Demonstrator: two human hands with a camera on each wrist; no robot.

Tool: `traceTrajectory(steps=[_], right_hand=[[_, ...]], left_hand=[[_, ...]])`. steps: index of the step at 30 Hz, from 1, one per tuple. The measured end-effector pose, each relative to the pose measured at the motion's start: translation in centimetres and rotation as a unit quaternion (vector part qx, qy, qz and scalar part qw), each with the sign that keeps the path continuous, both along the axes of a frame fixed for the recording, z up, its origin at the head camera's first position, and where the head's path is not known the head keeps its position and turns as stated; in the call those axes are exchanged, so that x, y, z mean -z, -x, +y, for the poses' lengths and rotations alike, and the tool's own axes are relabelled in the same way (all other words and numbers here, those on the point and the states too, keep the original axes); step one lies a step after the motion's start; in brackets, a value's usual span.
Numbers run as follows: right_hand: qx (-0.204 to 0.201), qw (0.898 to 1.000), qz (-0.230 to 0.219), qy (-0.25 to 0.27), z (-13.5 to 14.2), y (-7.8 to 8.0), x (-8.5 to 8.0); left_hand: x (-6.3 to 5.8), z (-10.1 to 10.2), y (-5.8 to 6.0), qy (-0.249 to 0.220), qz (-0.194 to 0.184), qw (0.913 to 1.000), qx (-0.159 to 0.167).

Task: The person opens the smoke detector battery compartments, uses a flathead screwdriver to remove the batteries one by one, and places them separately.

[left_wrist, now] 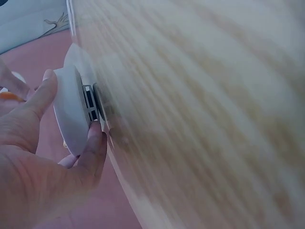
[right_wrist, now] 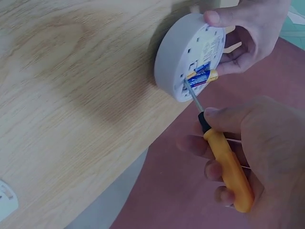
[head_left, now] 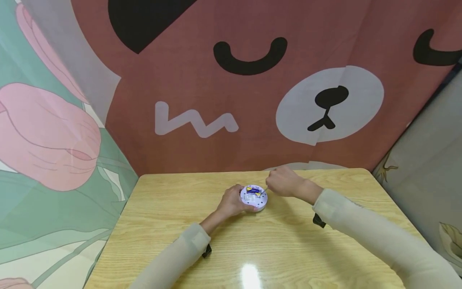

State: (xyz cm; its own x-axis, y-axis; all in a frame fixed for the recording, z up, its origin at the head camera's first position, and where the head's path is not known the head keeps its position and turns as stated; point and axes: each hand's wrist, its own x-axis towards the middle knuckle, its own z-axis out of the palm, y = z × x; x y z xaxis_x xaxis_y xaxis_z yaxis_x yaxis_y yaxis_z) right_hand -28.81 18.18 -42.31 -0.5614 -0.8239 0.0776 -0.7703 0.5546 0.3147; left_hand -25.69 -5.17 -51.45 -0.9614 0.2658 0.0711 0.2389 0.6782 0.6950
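Note:
My left hand (head_left: 231,201) grips a round white battery-powered device (head_left: 250,204) by its rim, thumb on one side and fingers on the other. Its underside, with a printed label and small holes, faces up toward me. Blue-and-yellow batteries (right_wrist: 202,78) lie in its open compartment; one end juts out at an angle. In the left wrist view, the device's side (left_wrist: 71,109) shows a dark slotted part close to the tabletop. A screwdriver (right_wrist: 228,171) with an orange handle is held in my right hand (right_wrist: 274,143); its metal tip is right at the batteries' end.
The wood-grain table (head_left: 173,200) reaches back to a wall hanging (head_left: 195,156) with a bear print. In the right wrist view, part of a white round piece (right_wrist: 5,200) shows at the lower left. Patterned cloth (head_left: 415,172) hangs at the right side.

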Motion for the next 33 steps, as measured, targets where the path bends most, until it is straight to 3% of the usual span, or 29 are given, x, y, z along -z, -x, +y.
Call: traceTrajectory(steps=[8,16,23,33], right_hand=[[0.005,1.0,0.013,0.006,-0.2,-0.2,0.4],[0.03,0.997,-0.042,0.066,1.2,-0.1,1.6],[0.055,0.983,-0.106,0.143,2.6,-0.5,3.2],[0.077,0.964,-0.108,0.229,4.1,-1.3,6.3]], left_hand=[[0.1,-0.1,0.1,-0.002,-0.001,1.0,-0.001],[-0.2,-0.1,-0.1,-0.005,0.0,1.0,-0.003],[-0.1,-0.2,-0.1,-0.007,-0.001,1.0,-0.006],[-0.2,-0.1,-0.2,-0.007,-0.007,0.9999,-0.01]])
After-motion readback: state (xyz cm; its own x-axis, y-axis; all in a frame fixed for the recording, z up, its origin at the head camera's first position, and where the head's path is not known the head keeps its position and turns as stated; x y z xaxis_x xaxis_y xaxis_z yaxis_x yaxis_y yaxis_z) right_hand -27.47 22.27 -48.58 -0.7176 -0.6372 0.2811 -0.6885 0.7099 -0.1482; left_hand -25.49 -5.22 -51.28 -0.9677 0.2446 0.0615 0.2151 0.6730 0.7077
